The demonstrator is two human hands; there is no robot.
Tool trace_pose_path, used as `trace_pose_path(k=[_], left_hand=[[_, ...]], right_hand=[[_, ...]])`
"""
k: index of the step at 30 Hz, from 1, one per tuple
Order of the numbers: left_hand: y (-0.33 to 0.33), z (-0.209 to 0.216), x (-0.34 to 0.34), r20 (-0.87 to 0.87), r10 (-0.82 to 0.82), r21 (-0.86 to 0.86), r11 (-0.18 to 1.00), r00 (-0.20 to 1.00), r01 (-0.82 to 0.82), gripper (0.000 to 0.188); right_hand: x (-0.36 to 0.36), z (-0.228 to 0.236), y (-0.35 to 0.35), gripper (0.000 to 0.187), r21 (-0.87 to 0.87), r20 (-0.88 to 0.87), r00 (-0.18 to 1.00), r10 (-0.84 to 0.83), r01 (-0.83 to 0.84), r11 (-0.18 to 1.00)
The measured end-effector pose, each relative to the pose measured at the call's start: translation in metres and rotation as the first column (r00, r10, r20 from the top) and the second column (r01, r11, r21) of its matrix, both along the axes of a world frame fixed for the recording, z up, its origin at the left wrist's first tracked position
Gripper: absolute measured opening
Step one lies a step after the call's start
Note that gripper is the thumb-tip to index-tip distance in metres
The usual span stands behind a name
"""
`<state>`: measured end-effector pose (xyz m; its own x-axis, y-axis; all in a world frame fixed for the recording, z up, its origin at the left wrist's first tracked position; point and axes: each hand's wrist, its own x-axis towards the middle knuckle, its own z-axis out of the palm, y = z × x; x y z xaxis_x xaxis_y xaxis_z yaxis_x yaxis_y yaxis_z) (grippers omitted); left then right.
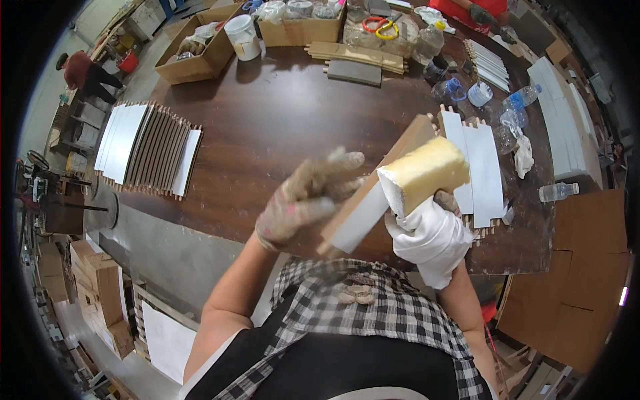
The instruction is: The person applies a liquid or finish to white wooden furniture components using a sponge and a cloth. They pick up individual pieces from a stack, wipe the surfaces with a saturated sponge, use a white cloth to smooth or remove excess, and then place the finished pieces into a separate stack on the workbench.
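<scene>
step: i judge i'm wiping or sanding the white face of a board (365, 212) with a yellow sponge block (423, 175).
left hand (308, 197): gloved, raised over the table (267, 127), palm against the board's edge; fingers spread and only loosely curled, steadying it.
right hand (432, 233): in a white glove, fingers closed round the block from below, pressing its end to the board.
board: tilted up between my hands, above the table's near edge, not resting on it.
next: likely calls for a firm left brace while the block slides along the face.
nearby: finished white slats (480, 167) just behind; another stack (147, 147) well to my left.
</scene>
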<state>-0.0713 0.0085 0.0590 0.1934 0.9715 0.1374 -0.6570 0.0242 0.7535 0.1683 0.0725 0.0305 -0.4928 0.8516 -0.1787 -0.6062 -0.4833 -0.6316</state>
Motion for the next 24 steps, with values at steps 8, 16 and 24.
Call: trace_pose_path(k=[8,16,24], left_hand=[[0.004,0.006,0.017,-0.261,-0.043,-0.28,0.959,0.964,-0.033,0.056],[0.005,-0.016,0.013,-0.374,0.244,-0.23,0.91,0.895,-0.344,0.044],[0.001,0.012,0.017,-0.568,0.211,-0.017,0.963,0.796,-0.268,0.065]], right_hand=[[-0.029,0.026,0.007,0.025,-0.055,0.189,0.975,0.12,-0.111,0.992],[0.015,-0.018,-0.03,0.057,0.647,0.472,0.826,-0.307,-0.088,0.757],[-0.016,0.02,0.0,0.052,0.86,0.487,0.635,-0.6,-0.228,0.456]])
